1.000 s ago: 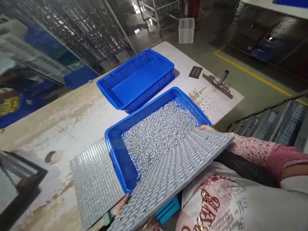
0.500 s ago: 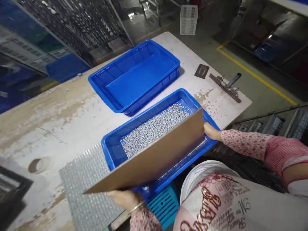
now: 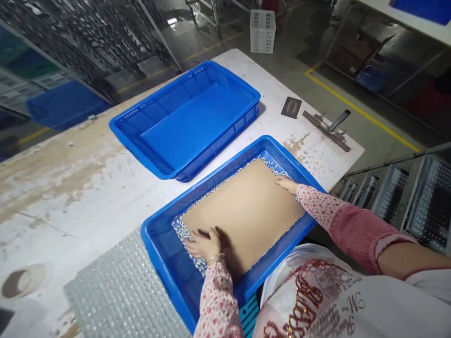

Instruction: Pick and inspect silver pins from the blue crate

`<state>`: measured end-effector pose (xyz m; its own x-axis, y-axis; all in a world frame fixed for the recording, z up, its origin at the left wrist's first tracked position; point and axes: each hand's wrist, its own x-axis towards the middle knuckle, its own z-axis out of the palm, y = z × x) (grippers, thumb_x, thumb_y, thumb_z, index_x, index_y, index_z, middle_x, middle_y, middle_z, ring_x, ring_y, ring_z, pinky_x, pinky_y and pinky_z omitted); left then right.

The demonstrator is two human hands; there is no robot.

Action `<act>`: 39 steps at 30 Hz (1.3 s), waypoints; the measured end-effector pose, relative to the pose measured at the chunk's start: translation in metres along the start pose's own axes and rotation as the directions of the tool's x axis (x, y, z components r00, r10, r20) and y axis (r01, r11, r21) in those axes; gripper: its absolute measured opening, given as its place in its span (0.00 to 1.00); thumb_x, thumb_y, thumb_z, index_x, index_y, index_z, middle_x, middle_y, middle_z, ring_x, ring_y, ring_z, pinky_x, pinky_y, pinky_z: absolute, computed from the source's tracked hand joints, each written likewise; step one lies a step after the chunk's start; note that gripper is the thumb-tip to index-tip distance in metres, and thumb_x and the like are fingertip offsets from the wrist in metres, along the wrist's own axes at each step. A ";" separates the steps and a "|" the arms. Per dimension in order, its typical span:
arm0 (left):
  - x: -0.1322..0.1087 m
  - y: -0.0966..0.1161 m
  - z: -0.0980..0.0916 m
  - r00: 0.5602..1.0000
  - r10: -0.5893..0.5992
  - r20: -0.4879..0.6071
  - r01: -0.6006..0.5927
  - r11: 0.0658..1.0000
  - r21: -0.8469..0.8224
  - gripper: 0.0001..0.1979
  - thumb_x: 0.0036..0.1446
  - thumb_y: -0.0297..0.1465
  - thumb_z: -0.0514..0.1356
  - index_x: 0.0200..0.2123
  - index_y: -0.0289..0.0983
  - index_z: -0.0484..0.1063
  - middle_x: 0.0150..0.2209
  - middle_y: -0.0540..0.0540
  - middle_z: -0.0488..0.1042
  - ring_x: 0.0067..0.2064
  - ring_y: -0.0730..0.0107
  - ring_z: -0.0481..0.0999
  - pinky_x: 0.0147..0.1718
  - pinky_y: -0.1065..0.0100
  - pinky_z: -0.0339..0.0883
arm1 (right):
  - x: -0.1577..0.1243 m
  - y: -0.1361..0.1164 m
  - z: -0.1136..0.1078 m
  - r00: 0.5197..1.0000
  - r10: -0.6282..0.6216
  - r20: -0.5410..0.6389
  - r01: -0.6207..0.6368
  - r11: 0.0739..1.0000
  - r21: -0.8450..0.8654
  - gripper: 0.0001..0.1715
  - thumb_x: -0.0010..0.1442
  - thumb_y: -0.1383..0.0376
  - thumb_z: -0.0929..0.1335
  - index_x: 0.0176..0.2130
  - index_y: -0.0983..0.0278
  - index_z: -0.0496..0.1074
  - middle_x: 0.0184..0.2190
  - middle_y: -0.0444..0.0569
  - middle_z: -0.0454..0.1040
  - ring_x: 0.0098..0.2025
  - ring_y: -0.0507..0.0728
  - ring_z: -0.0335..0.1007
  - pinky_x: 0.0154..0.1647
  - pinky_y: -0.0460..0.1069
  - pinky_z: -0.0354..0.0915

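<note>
A brown cardboard sheet point(image 3: 246, 206) lies flat inside the nearer blue tray point(image 3: 157, 253), on top of a layer of small silvery, seed-shaped pieces point(image 3: 181, 231). These pieces show round the sheet's edges. My left hand point(image 3: 205, 245) rests on the sheet's left end, fingers spread, some reaching past its edge over the pieces. At the right end, my right hand point(image 3: 287, 184) lies flat on the cardboard with fingers stretched out. Neither hand grips anything.
A second blue tray point(image 3: 197, 126) with a bare bottom stands behind. Bubble wrap point(image 3: 120, 291) and a tape roll point(image 3: 24, 280) lie left on the worn white table point(image 3: 105, 188). A metal clamp-like fixture point(image 3: 327, 129) and a dark plate point(image 3: 291, 107) sit at the right end.
The cardboard sheet has gone from standing tilted on edge, held at both ends, to lying flat over the pieces. Both hands have let go of its ends and now rest on top.
</note>
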<state>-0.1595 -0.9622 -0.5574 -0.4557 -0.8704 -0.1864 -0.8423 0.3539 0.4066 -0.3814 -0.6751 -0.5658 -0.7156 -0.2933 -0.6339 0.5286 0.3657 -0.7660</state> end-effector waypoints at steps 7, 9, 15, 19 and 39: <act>-0.038 0.131 0.012 0.806 0.578 -0.127 -0.591 0.797 -0.122 0.34 0.61 0.41 0.51 0.66 0.31 0.52 0.69 0.30 0.41 0.70 0.46 0.39 0.63 0.42 0.40 | -0.020 -0.001 -0.009 0.994 0.056 0.091 -0.073 0.979 0.190 0.21 0.55 0.69 0.65 0.49 0.62 0.70 0.44 0.48 0.78 0.43 0.57 0.75 0.49 0.55 0.69; -0.050 0.157 0.033 0.742 0.667 -0.063 -0.670 0.734 -0.116 0.32 0.61 0.41 0.50 0.65 0.31 0.56 0.69 0.30 0.44 0.70 0.46 0.39 0.63 0.40 0.37 | -0.026 -0.002 -0.010 0.986 0.006 0.167 -0.050 0.964 0.262 0.23 0.55 0.68 0.66 0.52 0.61 0.69 0.48 0.48 0.77 0.46 0.57 0.75 0.53 0.55 0.67; -0.064 0.171 0.071 0.600 0.793 0.102 -0.791 0.608 -0.076 0.34 0.61 0.44 0.50 0.66 0.34 0.52 0.68 0.32 0.47 0.70 0.49 0.42 0.63 0.38 0.35 | -0.031 -0.001 -0.009 0.984 -0.028 0.173 -0.029 0.948 0.317 0.30 0.55 0.65 0.68 0.58 0.58 0.66 0.56 0.48 0.71 0.58 0.60 0.66 0.62 0.59 0.58; -0.071 0.165 0.066 0.552 0.821 0.148 -0.817 0.568 -0.105 0.33 0.62 0.43 0.49 0.66 0.32 0.53 0.66 0.29 0.52 0.69 0.49 0.46 0.63 0.40 0.40 | -0.035 -0.001 -0.009 0.991 -0.013 0.131 -0.026 0.956 0.292 0.33 0.54 0.64 0.69 0.59 0.58 0.66 0.60 0.48 0.67 0.63 0.62 0.60 0.65 0.60 0.52; -0.129 0.121 0.035 0.139 0.942 0.305 -0.968 0.194 -0.157 0.30 0.63 0.42 0.50 0.66 0.41 0.53 0.66 0.40 0.58 0.69 0.56 0.49 0.66 0.46 0.37 | -0.058 0.011 0.000 0.883 0.085 0.461 -0.296 0.865 0.406 0.21 0.53 0.62 0.74 0.45 0.64 0.70 0.33 0.46 0.79 0.33 0.53 0.77 0.35 0.45 0.70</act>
<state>-0.2127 -0.7949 -0.5159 -0.9448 0.3166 0.0840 0.3230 0.8577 0.4001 -0.3343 -0.6542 -0.5373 -0.3761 -0.6353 -0.6745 0.8541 0.0445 -0.5182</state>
